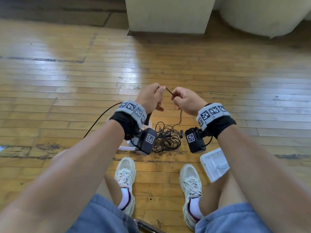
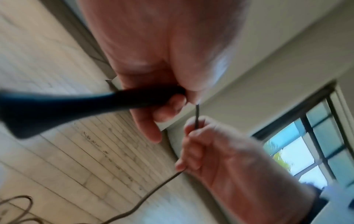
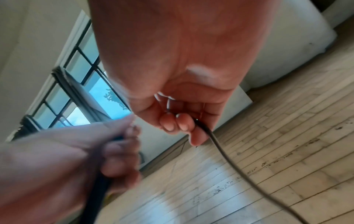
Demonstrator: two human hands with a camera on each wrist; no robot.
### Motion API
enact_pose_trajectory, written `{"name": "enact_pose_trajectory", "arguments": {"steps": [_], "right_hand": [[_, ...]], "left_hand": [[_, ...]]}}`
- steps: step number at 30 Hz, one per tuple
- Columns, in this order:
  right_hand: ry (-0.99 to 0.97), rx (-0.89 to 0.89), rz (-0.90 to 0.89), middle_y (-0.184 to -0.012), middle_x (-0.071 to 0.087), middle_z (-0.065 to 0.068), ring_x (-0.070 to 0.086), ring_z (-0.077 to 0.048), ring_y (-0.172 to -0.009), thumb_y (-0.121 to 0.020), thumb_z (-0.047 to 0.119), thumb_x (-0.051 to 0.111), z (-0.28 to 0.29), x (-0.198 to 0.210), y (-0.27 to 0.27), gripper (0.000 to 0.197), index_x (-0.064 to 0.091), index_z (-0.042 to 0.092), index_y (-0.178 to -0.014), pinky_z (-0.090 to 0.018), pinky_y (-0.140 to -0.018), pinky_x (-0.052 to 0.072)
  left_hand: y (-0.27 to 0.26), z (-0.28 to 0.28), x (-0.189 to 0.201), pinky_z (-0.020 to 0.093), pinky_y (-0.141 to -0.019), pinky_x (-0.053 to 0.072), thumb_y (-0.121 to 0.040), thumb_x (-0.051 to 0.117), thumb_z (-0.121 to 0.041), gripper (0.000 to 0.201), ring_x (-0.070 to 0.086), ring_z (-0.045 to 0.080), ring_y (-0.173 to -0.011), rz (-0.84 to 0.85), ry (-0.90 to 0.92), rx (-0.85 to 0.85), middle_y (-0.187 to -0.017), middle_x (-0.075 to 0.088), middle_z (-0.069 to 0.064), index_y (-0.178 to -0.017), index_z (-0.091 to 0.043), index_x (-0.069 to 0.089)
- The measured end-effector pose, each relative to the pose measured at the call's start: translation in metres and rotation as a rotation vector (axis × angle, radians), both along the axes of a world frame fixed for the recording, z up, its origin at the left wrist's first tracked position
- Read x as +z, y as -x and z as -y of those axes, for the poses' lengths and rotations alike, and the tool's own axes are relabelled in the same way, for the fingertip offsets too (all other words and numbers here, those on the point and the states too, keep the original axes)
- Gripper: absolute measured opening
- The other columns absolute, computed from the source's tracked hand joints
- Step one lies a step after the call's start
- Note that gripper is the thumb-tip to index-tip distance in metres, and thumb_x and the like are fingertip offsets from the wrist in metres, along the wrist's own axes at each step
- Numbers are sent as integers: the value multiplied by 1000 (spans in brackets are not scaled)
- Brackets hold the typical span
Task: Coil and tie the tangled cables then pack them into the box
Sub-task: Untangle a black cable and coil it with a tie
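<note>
Both hands pinched one thin cable.
Left hand (image 1: pixel 150 98) and right hand (image 1: pixel 186 100) held the cable (image 1: pixel 169 91) taut above the tangled cables (image 1: pixel 166 137).

Glossy, scuffed wooden floor (image 1: pixel 202 64)

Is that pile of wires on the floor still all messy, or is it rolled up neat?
Still messy. The cable pile lies in loose crossing loops on the floor, with no tie visible. One strand rises to the right hand.
</note>
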State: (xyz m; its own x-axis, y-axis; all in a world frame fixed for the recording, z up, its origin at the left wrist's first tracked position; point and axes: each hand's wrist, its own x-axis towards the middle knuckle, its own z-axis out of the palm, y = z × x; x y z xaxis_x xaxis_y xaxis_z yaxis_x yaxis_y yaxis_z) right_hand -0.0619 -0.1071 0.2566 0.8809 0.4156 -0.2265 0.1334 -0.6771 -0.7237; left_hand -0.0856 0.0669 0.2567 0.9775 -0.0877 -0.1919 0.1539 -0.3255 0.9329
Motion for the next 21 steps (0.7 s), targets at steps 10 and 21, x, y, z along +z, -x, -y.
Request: {"name": "enact_pose_trajectory", "arguments": {"steps": [10, 21], "right_hand": [[174, -112, -78, -84, 72, -2, 72, -18, -81, -104, 32, 48, -8, -21, -18, 31, 67, 13, -89, -30, -76, 59], [-840, -360, -278, -92, 69, -13, 70, -23, -83, -104, 28, 49, -32, 19, -13, 31, 64, 2, -97, -36, -78, 61]], "left_hand": [[-17, -37, -15, 25, -50, 40, -98, 57, -18, 15, 44, 12, -55, -92, -137, 125, -69, 52, 1, -84, -12, 56], [-5, -10, -34, 17, -45, 43, -97, 62, -24, 17, 50, 5, -48, -134, -199, -168, -62, 63, -6, -84, -14, 67]]}}
